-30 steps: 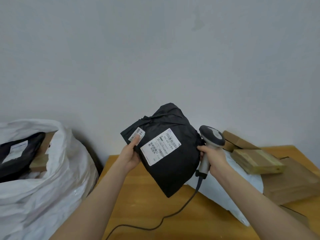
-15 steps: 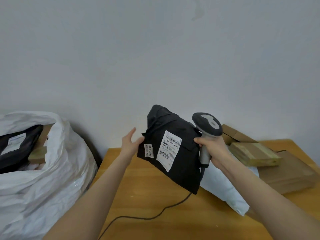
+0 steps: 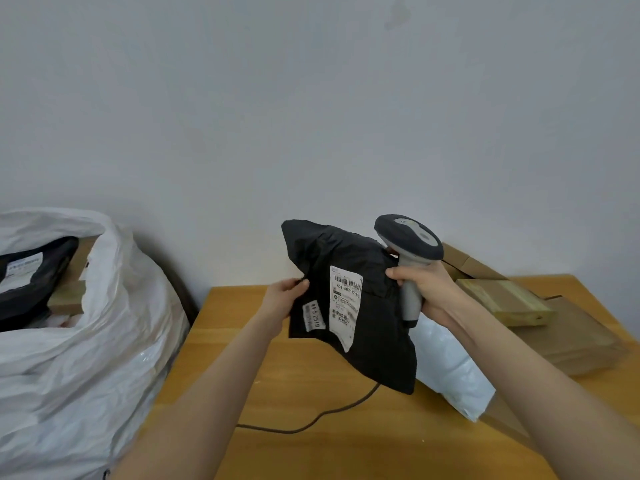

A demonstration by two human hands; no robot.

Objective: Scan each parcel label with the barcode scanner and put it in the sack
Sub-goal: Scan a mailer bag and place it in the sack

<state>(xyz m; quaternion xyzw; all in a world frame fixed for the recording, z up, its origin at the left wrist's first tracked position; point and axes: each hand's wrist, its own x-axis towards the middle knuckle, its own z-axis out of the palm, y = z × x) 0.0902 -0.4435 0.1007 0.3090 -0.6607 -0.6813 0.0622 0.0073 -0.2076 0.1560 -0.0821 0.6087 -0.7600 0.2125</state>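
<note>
Wooden table bears a white mailer and cardboard parcels; a dark cable seemingly lies there

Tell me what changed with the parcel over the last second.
The black parcel turned counterclockwise, so its label now stands nearly upright. The left hand let go, opened, then gripped the parcel's left edge again. The right hand kept holding the barcode scanner and the parcel's right edge. The sack stayed put.
</note>
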